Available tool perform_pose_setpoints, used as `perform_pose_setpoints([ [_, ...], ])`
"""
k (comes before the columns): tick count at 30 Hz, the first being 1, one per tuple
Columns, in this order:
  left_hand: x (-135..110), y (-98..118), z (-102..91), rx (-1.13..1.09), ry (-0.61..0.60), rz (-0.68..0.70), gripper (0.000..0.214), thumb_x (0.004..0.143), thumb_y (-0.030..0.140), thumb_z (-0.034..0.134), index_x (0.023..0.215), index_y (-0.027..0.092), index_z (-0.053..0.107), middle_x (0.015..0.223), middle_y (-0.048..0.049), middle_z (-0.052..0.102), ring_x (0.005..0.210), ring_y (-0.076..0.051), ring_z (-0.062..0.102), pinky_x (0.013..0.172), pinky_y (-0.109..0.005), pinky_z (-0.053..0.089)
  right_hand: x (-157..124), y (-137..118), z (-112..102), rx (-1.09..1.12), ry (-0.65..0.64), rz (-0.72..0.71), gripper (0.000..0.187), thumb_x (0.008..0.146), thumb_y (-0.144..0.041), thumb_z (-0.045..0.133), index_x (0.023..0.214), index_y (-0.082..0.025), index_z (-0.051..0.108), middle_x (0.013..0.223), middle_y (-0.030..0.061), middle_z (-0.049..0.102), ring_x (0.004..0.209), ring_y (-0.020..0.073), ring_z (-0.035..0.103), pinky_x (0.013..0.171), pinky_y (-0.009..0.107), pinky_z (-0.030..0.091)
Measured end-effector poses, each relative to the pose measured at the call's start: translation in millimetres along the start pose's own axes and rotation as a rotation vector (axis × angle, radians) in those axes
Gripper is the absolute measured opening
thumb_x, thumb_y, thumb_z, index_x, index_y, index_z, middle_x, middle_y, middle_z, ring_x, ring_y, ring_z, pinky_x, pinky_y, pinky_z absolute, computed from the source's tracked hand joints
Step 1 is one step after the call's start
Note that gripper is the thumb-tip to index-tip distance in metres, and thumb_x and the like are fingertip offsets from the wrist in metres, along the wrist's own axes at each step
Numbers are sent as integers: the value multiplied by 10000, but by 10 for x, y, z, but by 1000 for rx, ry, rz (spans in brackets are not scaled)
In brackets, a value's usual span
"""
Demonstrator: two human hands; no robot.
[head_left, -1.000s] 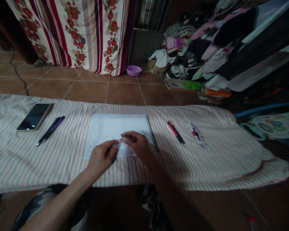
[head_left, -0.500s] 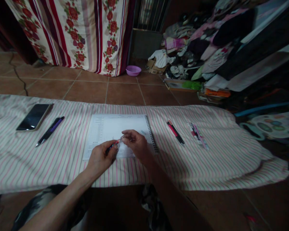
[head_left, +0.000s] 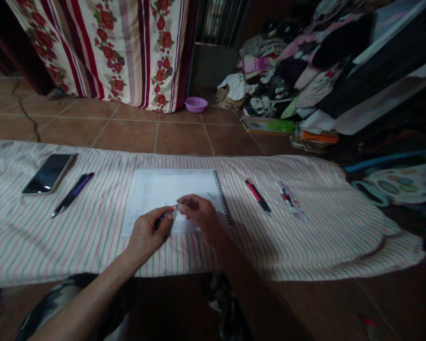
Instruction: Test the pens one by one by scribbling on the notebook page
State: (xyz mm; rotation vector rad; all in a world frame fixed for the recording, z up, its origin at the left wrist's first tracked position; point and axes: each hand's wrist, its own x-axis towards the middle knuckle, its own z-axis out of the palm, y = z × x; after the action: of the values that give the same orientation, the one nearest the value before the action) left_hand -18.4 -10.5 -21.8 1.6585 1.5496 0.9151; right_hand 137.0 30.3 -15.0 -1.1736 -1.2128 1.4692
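Note:
Above a spiral notebook (head_left: 181,182), my left hand (head_left: 147,232) is closed around a slim dark pen (head_left: 160,220), whose red end points to the right. My right hand (head_left: 201,214) is closed in a pinch at that end, on a small thin, silvery piece. Whether this piece is still joined to the pen I cannot tell. The notebook lies open on its page, its wire binding on the right side, with printed lines at the left and small marks partly covered by my hands.
On the striped cloth (head_left: 102,237) lie a phone (head_left: 49,173) and black and purple pens (head_left: 73,194) at left. To the right are red and black pens (head_left: 257,195) and several slim pink and white items (head_left: 291,201). Beyond stand a purple basin (head_left: 196,104) and piled clothes (head_left: 287,66).
My right fingers have shifted slightly at the pen's red end, the index finger a little lower and more bent. My left hand keeps its hold; the other things stay put.

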Motion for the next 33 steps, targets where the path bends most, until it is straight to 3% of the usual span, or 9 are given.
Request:
perform_pose_setpoints([
  [15,6,37,-20,17,-4,2,403,829,423,468,1060,150,654,832,-85,718,715,-199,656,643,-304,522,21,28,1,-51,34,-14,183,598,-320,669,734,-198,677,572,-32,596,504,78,469,470,205,358],
  [27,11,24,-26,-17,-6,-5,407,819,420,487,1069,144,652,849,-95,722,735,-207,662,662,-320,526,17,24,-124,-116,-10,-43,308,638,-345,677,907,-195,676,775,19,677,649,115,584,562,232,439],
  [30,10,6,-21,-17,-4,-27,421,816,432,488,1067,136,653,796,-87,719,671,-193,651,620,-307,518,44,-28,-299,-237,110,-97,279,674,-358,644,887,-180,669,749,33,673,634,133,588,540,243,446],
  [33,4,-26,-1,-50,9,-39,425,812,440,494,1062,136,656,771,-83,715,643,-183,642,595,-291,509,53,-111,-500,-486,298,-220,186,730,-293,583,864,-187,656,790,45,677,687,154,606,638,282,475],
])
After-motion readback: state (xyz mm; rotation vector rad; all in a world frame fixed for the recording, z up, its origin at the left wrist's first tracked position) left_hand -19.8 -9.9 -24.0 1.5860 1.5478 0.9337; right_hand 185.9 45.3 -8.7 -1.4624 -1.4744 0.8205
